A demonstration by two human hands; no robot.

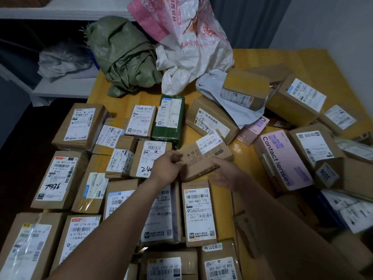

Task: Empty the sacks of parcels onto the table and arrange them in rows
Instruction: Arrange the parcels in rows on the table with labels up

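Item: small brown cardboard box with a white barcode label (205, 158), held tilted at mid-table, just beyond the flat brown parcel marked 507-P802 (198, 213) and beside the brown parcel with a handwritten number (151, 158). Left hand (167, 168): fingers curled on the box's left edge, pinching it. Right hand (224, 174): blurred, fingers loosely extended at the box's near-right edge; whether it grips cannot be told. The hands are apart, one at each end of the box. Step judged in hand: seating this box at the head of the right-hand column. Advice: turn it square to its neighbours, label up, lower it flat, and butt it against the handwritten-number parcel without nudging the dark green rectangular box (168, 120) behind. Room: a bare strip of the yellow wooden table (232, 201) runs right of the rows and gives space for another column. Further right is an unsorted heap, including a pink carton printed Contact lenses (282, 158). The leftmost parcels sit at the table's left edge, with no margin visible. Far end: crumpled green woven sack (125, 55) and white-and-pink printed sack (191, 37), both slumped.
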